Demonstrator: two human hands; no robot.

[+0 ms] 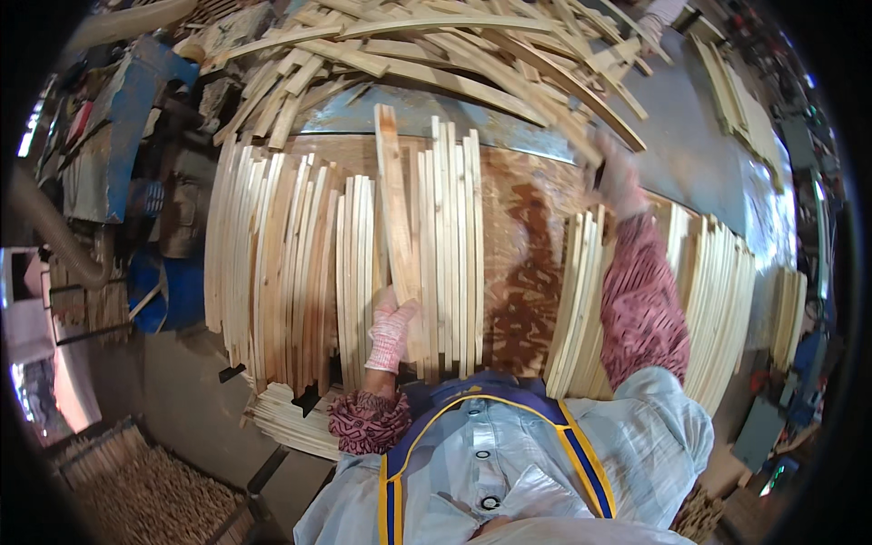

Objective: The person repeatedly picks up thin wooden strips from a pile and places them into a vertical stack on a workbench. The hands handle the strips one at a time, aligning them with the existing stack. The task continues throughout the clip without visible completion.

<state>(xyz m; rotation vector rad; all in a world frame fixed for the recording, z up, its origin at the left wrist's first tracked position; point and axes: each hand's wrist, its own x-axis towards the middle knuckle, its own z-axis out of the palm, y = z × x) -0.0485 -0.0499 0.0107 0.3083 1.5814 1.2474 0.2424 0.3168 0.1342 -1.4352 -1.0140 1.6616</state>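
Note:
My left hand [391, 331], in a pale pink knit glove, grips the lower end of a wooden strip [393, 182] lying lengthwise over sorted rows of pale strips [272, 263]. My right hand [618, 173] is stretched forward at the near right edge of a jumbled pile of strips [427, 54], by the end of one strip; its fingers are smeared by motion, so its grip is unclear. Below that arm stand more aligned strips [718, 300]. Between the rows shows a stained brown board [522, 263].
A metal table surface [690, 127] runs behind the rows. Machinery [136, 127] with a hose [82, 254] and a blue bin [159, 291] sit at left. A crate of short wood pieces [159, 481] is at lower left. Another person's hand [652, 32] shows at the top right.

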